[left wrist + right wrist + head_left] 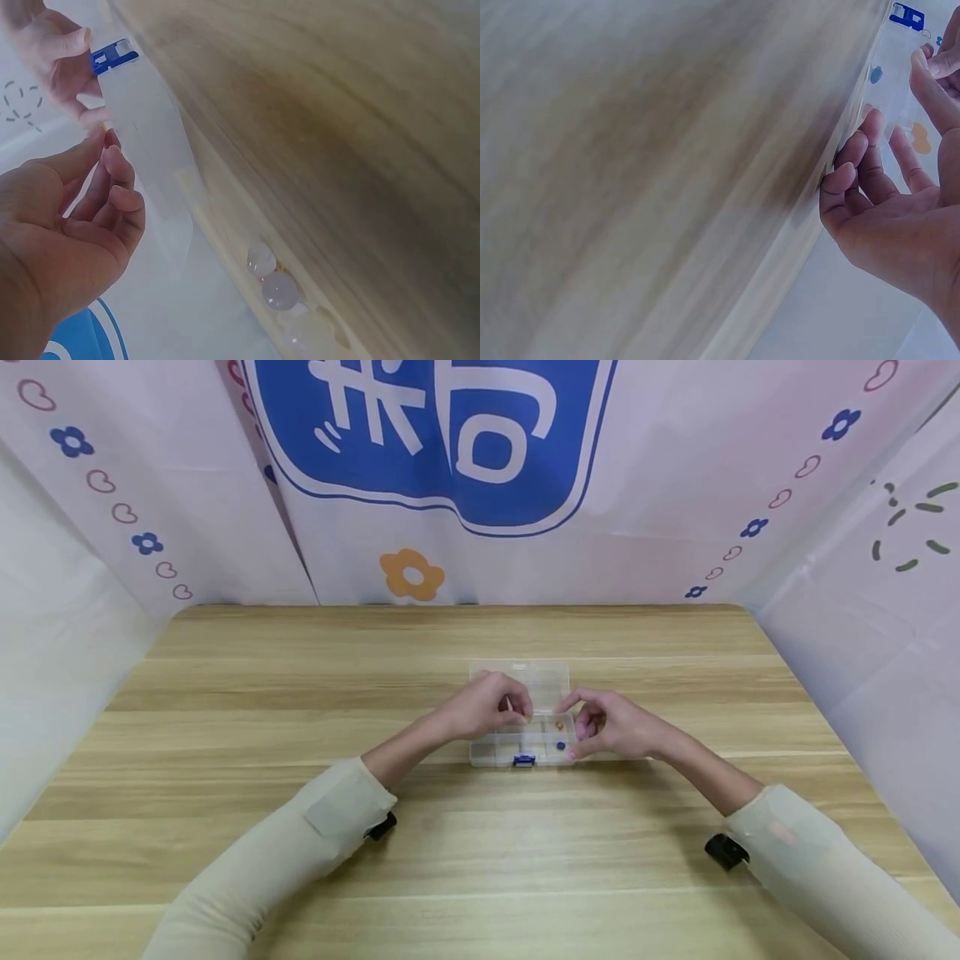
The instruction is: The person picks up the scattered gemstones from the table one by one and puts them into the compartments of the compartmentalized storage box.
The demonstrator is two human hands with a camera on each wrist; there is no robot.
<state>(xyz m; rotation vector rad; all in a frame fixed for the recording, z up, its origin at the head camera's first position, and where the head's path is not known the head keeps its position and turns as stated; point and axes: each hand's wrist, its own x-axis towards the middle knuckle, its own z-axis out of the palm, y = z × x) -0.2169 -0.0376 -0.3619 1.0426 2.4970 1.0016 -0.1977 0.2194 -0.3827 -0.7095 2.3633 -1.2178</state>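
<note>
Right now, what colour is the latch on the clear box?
The latch is blue, clearest in the left wrist view.

Divided box [536,748] on wooden table [525,852]

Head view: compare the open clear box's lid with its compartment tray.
The lid lies on the far side, while the compartment tray is on the near side. The tray is divided inside; the lid looks plain where the left hand leaves it uncovered. The tray contains a blue piece and something orange; the lid shows no such pieces. Both are see-through and look similarly wide.
</note>
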